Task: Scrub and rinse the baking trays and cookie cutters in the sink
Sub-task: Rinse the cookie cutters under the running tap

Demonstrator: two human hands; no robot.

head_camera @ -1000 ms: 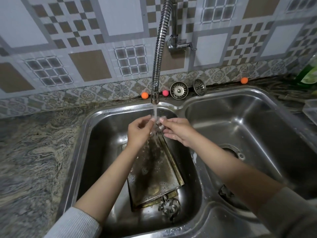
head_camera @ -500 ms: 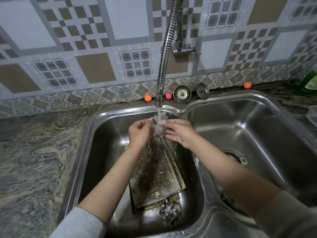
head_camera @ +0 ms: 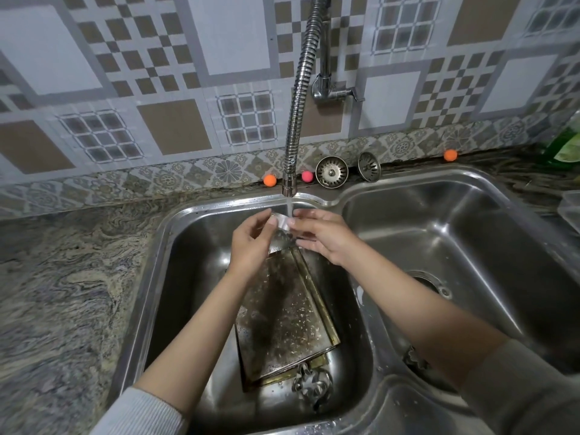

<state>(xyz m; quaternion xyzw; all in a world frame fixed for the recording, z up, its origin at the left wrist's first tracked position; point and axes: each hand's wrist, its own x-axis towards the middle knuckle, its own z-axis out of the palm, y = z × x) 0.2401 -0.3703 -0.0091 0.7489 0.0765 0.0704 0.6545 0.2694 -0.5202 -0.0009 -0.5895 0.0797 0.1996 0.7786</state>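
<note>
Pinching cookie cutter [head_camera: 280, 221] under tap [head_camera: 288, 186] stream: left hand [head_camera: 251, 243], right hand [head_camera: 323, 235] close together; baking trays [head_camera: 282, 321] below in sink [head_camera: 163, 246].

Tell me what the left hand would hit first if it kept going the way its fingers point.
Probably the metal cutter it already pinches under the water, then the right hand just beyond; depth is unclear.

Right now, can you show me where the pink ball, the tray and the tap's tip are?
pink ball [head_camera: 307, 176], head view, middle of the ball.
tray [head_camera: 282, 318], head view, wet flat face in the left basin.
tap's tip [head_camera: 287, 187], head view, nozzle end where water comes out.
</note>
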